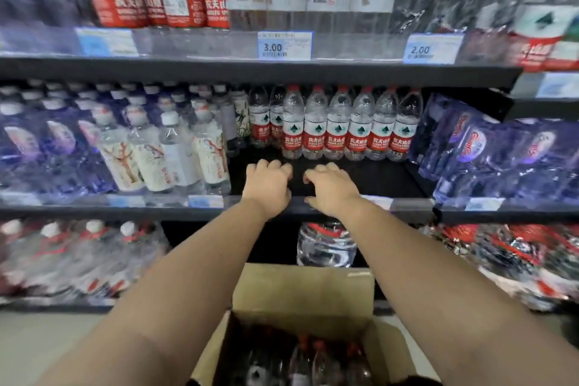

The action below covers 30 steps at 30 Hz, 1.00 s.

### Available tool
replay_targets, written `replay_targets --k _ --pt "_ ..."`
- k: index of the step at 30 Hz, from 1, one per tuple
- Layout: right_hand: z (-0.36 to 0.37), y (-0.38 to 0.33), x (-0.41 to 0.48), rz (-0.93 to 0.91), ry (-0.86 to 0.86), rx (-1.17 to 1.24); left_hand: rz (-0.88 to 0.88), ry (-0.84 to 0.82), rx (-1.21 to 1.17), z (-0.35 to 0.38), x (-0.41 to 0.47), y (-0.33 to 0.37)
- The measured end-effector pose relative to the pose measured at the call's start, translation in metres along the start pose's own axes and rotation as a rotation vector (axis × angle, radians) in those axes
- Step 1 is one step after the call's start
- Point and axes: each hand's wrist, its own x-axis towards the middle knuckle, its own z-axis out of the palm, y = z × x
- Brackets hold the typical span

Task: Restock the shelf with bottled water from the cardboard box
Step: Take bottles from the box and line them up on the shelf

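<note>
L hand (268, 183) & R hand (332, 188) empty, fingers loosely curled, tips perhaps on bare shelf (379, 178) nr red-label bottles (347, 128)

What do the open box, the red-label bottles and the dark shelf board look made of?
Box: matte brown cardboard, going by its folded flap. Red-label bottles: clear glossy plastic, see-through with glints. Shelf board: dark, matte, probably painted metal; unsure.

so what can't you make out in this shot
Head view:
- Box contents: cut off by the bottom edge, dark inside.
- Price tag small print: too small.
- Left bottles: labels blurred.
- Left hand, right hand: contact with the shelf hidden under the fingers.
</note>
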Motion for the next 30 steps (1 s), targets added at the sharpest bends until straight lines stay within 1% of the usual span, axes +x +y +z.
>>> replay_targets --k 3,6,9,13,16,20,23,26,30 --pt "0.022 -0.022 -0.057 -0.061 0.001 -0.079 0.032 -0.018 0.045 0.012 -0.062 0.010" --pt "0.062 -0.037 -0.109 -0.022 -0.052 -0.036 0.057 -0.065 0.077 0.044 -0.121 0.017" --pt "0.111 -0.045 -0.153 0.077 -0.171 0.066 0.029 -0.195 0.075 0.085 -0.175 0.024" --pt "0.177 -0.053 -0.205 0.286 -0.341 0.221 -0.054 -0.400 0.062 0.139 -0.237 0.030" --pt "0.222 -0.060 -0.226 0.277 -0.412 0.199 -0.191 -0.521 -0.056 0.174 -0.269 0.033" --pt "0.276 -0.079 -0.239 0.230 -0.528 0.158 -0.356 -0.610 -0.237 0.218 -0.292 0.044" --pt "0.310 -0.092 -0.240 0.253 -0.581 0.201 -0.544 -0.710 -0.319 0.247 -0.298 0.041" --pt "0.339 -0.099 -0.233 0.336 -0.618 0.328 -0.704 -0.793 -0.369 0.276 -0.302 0.031" --pt "0.376 -0.095 -0.224 0.581 -0.586 0.515 -0.875 -0.777 -0.511 0.304 -0.304 0.024"
